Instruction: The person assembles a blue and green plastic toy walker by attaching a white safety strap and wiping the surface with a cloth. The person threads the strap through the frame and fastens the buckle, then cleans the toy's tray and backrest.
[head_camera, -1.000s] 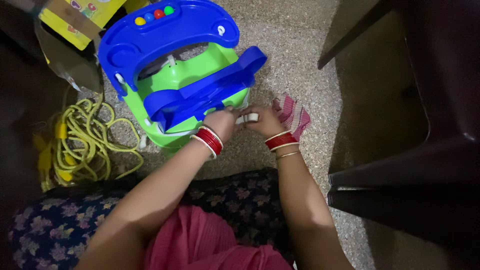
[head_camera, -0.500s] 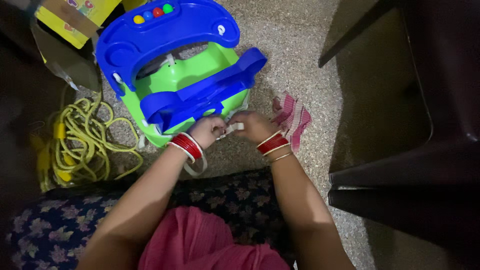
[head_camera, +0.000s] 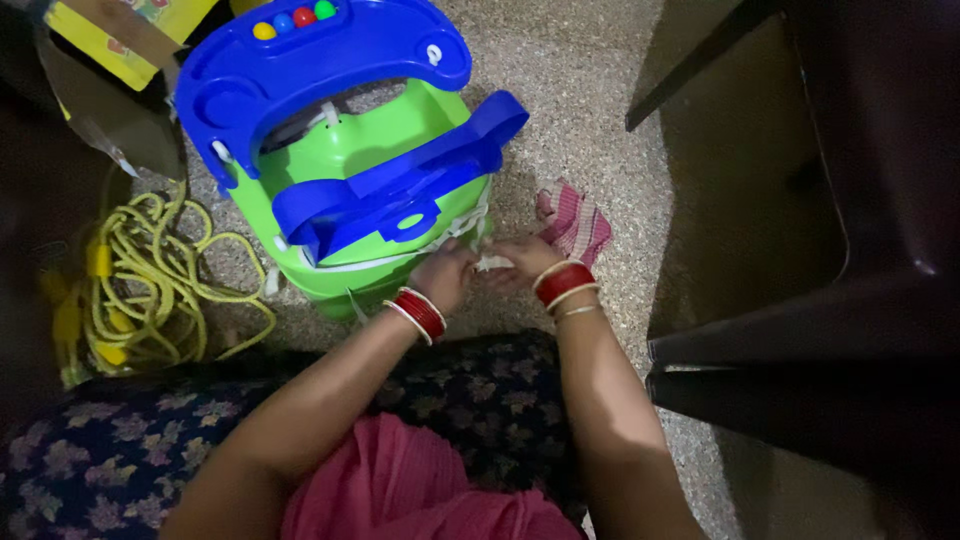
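Note:
A green plastic child's seat (head_camera: 375, 150) with a blue tray (head_camera: 300, 60) and blue backrest piece (head_camera: 400, 185) stands on the speckled floor. A white strap (head_camera: 460, 232) runs around its lower side. My left hand (head_camera: 445, 275) and my right hand (head_camera: 520, 258) meet at the seat's near right corner, fingers closed on the white strap end (head_camera: 492, 262). Both wrists wear red bangles.
A red checked cloth (head_camera: 575, 225) lies on the floor right of my hands. A coiled yellow rope (head_camera: 150, 275) lies left of the seat. A yellow box (head_camera: 120, 40) sits at the top left. Dark furniture (head_camera: 820, 250) fills the right side.
My hands shifted slightly right and lower along the seat's edge, still on the strap. The strap end is now tucked between my fingers, and the loop below my left wrist is gone.

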